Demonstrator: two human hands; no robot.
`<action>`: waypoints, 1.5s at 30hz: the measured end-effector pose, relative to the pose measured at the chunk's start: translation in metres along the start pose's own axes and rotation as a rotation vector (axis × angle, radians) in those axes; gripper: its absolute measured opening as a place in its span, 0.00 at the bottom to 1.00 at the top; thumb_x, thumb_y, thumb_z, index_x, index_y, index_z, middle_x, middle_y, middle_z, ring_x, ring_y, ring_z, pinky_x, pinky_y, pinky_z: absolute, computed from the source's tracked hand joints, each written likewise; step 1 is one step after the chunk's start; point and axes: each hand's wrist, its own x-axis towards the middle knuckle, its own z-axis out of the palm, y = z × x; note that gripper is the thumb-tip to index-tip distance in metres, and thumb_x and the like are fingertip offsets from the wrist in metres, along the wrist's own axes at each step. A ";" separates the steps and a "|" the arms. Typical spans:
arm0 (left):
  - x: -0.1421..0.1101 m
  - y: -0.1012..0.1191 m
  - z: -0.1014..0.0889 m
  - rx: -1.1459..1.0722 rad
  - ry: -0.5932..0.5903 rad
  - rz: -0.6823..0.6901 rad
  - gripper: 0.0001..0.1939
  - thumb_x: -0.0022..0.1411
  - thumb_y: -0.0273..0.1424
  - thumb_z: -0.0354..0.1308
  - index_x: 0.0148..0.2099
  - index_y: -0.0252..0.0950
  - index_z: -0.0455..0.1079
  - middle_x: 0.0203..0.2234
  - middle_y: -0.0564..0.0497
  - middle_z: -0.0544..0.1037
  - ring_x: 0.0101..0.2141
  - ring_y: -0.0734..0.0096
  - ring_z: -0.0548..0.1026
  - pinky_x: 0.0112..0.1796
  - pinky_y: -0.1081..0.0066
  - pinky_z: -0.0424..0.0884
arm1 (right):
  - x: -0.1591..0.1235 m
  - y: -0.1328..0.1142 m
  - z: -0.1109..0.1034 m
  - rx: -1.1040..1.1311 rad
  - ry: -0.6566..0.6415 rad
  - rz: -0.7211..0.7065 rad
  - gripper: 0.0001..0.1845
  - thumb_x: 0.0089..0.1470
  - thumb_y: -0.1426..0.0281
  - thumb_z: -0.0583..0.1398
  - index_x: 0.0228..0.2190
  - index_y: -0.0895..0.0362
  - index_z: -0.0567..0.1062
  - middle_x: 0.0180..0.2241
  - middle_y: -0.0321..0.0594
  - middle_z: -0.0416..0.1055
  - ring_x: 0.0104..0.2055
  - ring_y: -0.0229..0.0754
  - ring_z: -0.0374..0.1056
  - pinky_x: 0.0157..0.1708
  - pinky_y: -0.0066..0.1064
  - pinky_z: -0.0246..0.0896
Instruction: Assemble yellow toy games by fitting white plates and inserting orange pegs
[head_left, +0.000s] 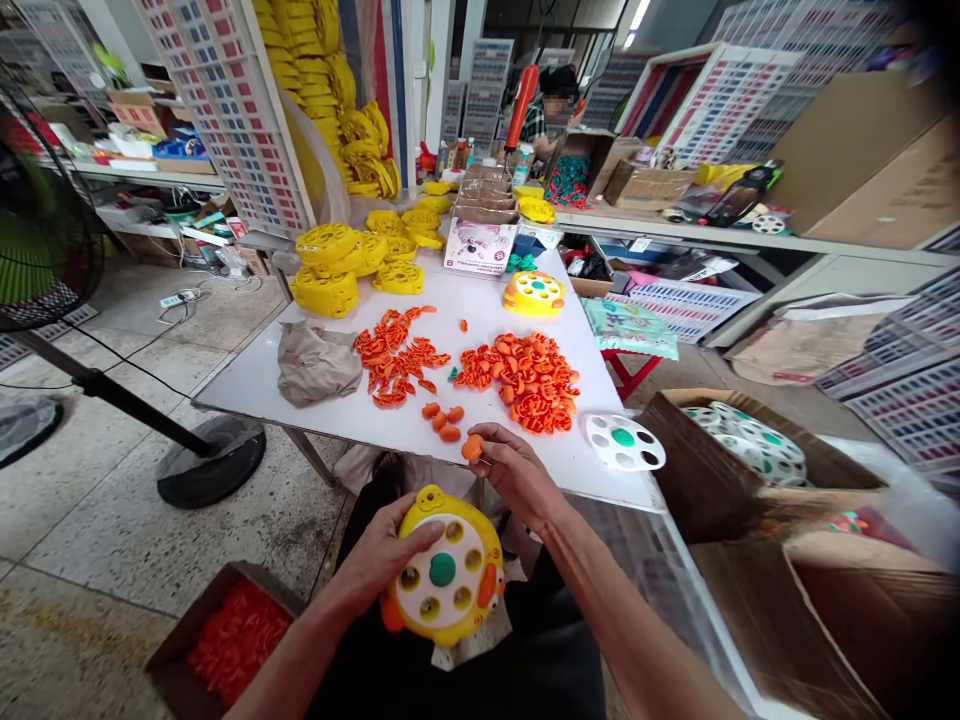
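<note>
My left hand (pixel 386 550) grips a yellow toy housing (pixel 491 530) by its left side, thumb across the front, above my lap. On its face sits a white disc (pixel 426 552) with round holes and a green centre (pixel 442 569); orange parts stick out at the sides. Between thumb and fingers of my right hand (pixel 514 470) is a small orange plastic piece (pixel 472 447), just over the table's front edge. Several orange oval pieces (pixel 450 433) lie close by. Behind them are a heap of orange pieces (pixel 536 375) and a looser pile of thin orange parts (pixel 401 350).
On the white table (pixel 465 300) are yellow housings (pixel 330 265), a crumpled brown bag (pixel 319 362), a cardboard divider box (pixel 480 240) and a white disc (pixel 624 441). An orange electric screwdriver (pixel 521 108) hangs above. Boxes flank me; a fan (pixel 45 200) stands left. A person (pixel 555 100) sits beyond.
</note>
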 end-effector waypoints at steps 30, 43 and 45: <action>-0.006 0.003 0.002 0.019 -0.028 -0.023 0.26 0.58 0.45 0.68 0.53 0.35 0.73 0.42 0.45 0.82 0.39 0.59 0.79 0.37 0.69 0.72 | -0.014 -0.017 0.005 -0.676 -0.459 -0.022 0.16 0.62 0.56 0.60 0.45 0.51 0.81 0.43 0.39 0.78 0.44 0.47 0.71 0.44 0.35 0.65; -0.004 0.001 0.002 -0.025 -0.012 -0.011 0.24 0.57 0.46 0.68 0.49 0.35 0.73 0.36 0.48 0.81 0.33 0.66 0.78 0.32 0.72 0.70 | -0.008 -0.018 -0.005 -0.913 -0.226 -0.254 0.15 0.62 0.59 0.62 0.48 0.49 0.79 0.44 0.40 0.79 0.44 0.49 0.74 0.43 0.39 0.69; -0.004 0.000 0.002 -0.029 -0.009 -0.016 0.23 0.58 0.45 0.68 0.48 0.35 0.72 0.36 0.48 0.81 0.32 0.67 0.77 0.32 0.72 0.70 | 0.002 -0.020 -0.012 -1.044 -0.154 -0.355 0.13 0.63 0.60 0.60 0.46 0.49 0.80 0.44 0.42 0.79 0.42 0.48 0.74 0.42 0.39 0.69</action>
